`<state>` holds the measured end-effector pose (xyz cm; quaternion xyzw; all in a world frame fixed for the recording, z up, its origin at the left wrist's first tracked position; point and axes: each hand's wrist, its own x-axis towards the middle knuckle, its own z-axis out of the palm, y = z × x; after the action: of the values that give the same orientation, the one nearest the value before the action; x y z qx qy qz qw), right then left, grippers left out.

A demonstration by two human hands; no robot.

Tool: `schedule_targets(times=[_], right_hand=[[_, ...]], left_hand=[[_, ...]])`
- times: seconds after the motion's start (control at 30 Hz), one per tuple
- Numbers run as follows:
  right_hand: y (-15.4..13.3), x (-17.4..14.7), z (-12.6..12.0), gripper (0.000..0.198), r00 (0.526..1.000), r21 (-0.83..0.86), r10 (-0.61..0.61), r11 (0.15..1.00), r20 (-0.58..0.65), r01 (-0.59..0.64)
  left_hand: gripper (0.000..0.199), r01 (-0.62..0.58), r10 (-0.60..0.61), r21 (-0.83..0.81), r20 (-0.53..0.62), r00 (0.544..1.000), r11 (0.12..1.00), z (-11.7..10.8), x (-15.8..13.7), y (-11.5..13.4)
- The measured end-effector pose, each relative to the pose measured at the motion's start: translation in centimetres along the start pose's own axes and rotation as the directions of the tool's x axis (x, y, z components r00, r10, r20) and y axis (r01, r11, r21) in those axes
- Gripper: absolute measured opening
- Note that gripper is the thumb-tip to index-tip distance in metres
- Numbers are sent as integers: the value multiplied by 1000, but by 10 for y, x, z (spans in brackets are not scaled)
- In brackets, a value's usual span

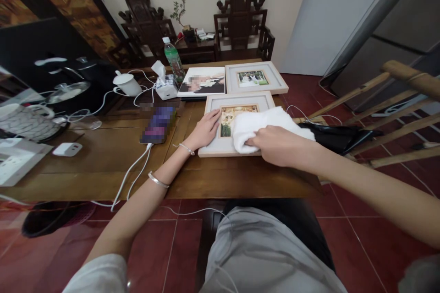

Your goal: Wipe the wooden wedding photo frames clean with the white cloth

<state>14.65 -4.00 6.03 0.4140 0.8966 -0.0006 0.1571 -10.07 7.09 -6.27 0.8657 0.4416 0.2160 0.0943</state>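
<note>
A picture frame point(209, 150) with a pale wooden border lies flat on the wooden table in front of me. My left hand point(207, 129) rests on its left side, fingers stretched out along the edge of the picture. My right hand point(275, 144) grips a white cloth point(264, 121), which is spread over the right part of the frame and hides some of the picture. Behind it lie a second picture frame point(277, 83) at the right and a white-edged photo panel point(202, 86) at the left.
On the table point(103, 160) stand a tissue box point(167, 87), a green-labelled bottle point(174, 60), a lidded white cup point(127, 84) and a phone point(158, 125) with a charging cable. A power strip point(17, 162) sits far left. A wooden rack point(388, 105) and black bag point(330, 136) are at right.
</note>
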Motion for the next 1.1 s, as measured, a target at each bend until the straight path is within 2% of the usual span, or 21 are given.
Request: schedule_targets(times=[0.1,0.2,0.3,0.43,0.53,0.6,0.67,0.77,0.93,1.03,1.1], right_hand=[[-17,-15,-7,38,1000,58,-15,998,10,15],[-17,-6,3,49,999,98,34,995,-5,-33],[5,24,22,62,988,74,136,989,-79,-131],[51,73,37,62,931,16,241,969,-275,-247],[74,99,36,55,919,-6,249,965,-304,-264],[75,104,34,53,932,-17,232,969,-279,-247],[66,98,33,52,944,-28,214,973,-253,-228],[42,70,29,52,968,-34,166,984,-190,-175],[-1,4,2,43,999,97,-20,995,34,16],[-23,-18,-10,38,992,158,-122,981,32,116],[-31,-17,-9,39,993,170,-120,978,-14,121]], left_hand=[[52,7,-7,-9,2,1000,1000,0,-1,0],[53,20,-20,-6,19,1000,1000,-2,-1,2],[54,22,-22,-1,32,999,1000,-4,-1,5],[54,11,-11,6,44,999,1000,-5,0,4],[54,5,-5,-2,40,999,1000,-5,-1,2],[53,4,-4,-2,33,999,1000,-5,-1,2],[53,6,-6,1,28,1000,1000,-5,-1,2],[53,15,-15,-2,25,1000,1000,-3,-1,3],[51,28,-28,-23,-19,999,999,1,-2,0],[52,41,-41,-21,-33,999,999,-1,-3,0],[54,55,-55,-19,-21,998,998,-2,-3,1]])
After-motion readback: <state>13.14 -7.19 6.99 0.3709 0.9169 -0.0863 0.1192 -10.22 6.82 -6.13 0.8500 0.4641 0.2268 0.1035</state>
